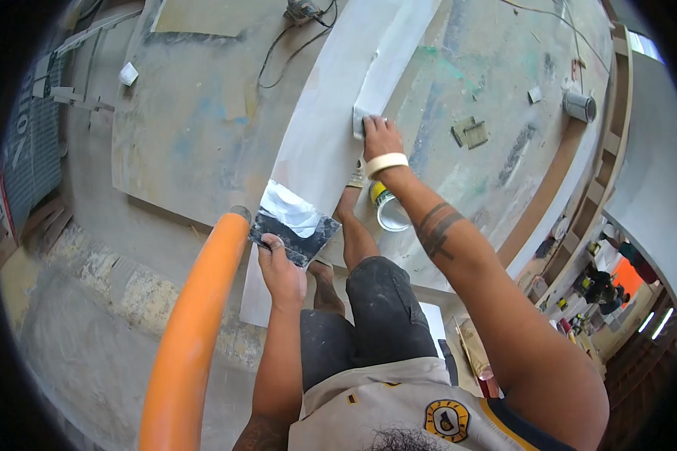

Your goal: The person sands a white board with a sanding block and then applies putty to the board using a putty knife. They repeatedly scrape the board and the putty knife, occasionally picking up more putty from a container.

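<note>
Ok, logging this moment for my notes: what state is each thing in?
left hand: shut on the dark plate
dark plate: held tilted, smeared with white paste
right hand: pressing the spreader on the white panel
tin: open, no lid

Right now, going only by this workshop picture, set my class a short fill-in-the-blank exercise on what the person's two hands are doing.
1. The left hand holds a dark board smeared with ____ paste.
2. The right hand presses a spreader onto the pale panel and wears a wristband on its ____.
3. The pipe nearest the camera is ____.
Missing words: white; wrist; orange.
</note>
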### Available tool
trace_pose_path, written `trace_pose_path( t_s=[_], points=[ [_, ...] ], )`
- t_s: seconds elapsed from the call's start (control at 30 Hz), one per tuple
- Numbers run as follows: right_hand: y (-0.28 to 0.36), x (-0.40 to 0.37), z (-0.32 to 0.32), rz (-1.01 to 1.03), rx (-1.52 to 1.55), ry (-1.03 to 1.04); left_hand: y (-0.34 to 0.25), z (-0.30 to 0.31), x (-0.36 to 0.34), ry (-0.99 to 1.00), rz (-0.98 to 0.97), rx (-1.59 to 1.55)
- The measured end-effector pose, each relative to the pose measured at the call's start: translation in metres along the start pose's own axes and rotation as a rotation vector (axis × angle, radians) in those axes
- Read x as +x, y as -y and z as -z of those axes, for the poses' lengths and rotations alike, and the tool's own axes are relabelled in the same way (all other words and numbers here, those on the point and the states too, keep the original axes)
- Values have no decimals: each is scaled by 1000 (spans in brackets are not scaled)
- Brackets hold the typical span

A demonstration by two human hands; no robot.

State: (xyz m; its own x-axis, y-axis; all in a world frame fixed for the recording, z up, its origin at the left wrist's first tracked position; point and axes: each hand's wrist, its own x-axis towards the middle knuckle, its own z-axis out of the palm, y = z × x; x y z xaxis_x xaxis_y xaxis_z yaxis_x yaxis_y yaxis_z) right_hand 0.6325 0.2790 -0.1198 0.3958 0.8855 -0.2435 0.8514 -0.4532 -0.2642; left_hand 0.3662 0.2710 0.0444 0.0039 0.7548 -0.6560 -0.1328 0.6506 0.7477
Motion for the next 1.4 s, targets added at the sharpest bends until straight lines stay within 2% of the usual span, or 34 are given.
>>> trace_pose_path(
  t_s=[0.07, 0.1, 0.17, 0.23, 0.27, 0.37, 0.43, 0.47, 0.53, 0.57, 0.6, 0.67, 0.73, 0.8, 0.87, 0.93, 1.0, 1.07, 1.13, 1.2, 1.23, 1.27, 1.4],
  points=[
    [7, -26, -11, 40, 0, 34, -14, -12, 3, 5, 209, -298],
    [10, -38, -15, 63, -12, 77, -14, -11, 6, 6, 206, -299],
    [14, -53, -11, 90, -21, 121, -10, -8, 13, 90, 375, -430],
    [18, -58, 7, 72, 72, 456, 3, 0, 22, 131, 433, -488],
    [21, -63, 15, 75, 74, 462, 10, 5, 25, 179, 495, -545],
    [29, -71, 61, 284, 364, 231, 20, 6, 38, 197, 624, -588],
    [42, -69, 107, 492, 413, 172, 27, 4, 43, 302, 696, -665],
    [47, -71, 124, 491, 413, 178, 26, 1, 47, 298, 700, -667],
    [49, -75, 149, 819, 420, 68, 13, -19, 53, 423, 809, -656],
    [47, -75, 155, 873, 392, 74, 4, -30, 54, 443, 843, -626],
    [44, -74, 159, 928, 363, 80, 4, -34, 56, 470, 828, -636],
    [25, -68, 148, 922, 332, -5, -20, -57, 54, 469, 595, -478],
    [6, -48, 142, 871, 244, 26, -24, -56, 59, 469, 537, -462],
    [-18, -12, 142, 838, -19, 139, -28, -38, 61, 479, 534, -580],
    [-63, 33, 108, 847, -196, 204, -54, -47, 59, 376, 425, -451],
    [-92, 82, 97, 649, -342, 149, -64, -43, 60, 391, 365, -457],
    [-132, 147, 78, 438, -167, -6, -67, -47, 58, 371, 305, -435],
    [-147, 205, 95, 229, -99, -46, -59, -48, 55, 352, 256, -408],
    [-170, 253, 92, 105, -17, -187, -47, -42, 50, 299, 217, -307],
    [-146, 274, 116, -226, 13, -49, -42, -46, 44, 273, 222, -310],
    [-166, 304, 91, -325, 329, -81, -39, -48, 38, 240, 222, -322],
    [-168, 310, 90, -211, 105, 15, -35, -47, 35, 229, 223, -320],
    [-153, 299, 62, -138, -107, -7, -22, -47, 21, 197, 246, -414]
  ],
)
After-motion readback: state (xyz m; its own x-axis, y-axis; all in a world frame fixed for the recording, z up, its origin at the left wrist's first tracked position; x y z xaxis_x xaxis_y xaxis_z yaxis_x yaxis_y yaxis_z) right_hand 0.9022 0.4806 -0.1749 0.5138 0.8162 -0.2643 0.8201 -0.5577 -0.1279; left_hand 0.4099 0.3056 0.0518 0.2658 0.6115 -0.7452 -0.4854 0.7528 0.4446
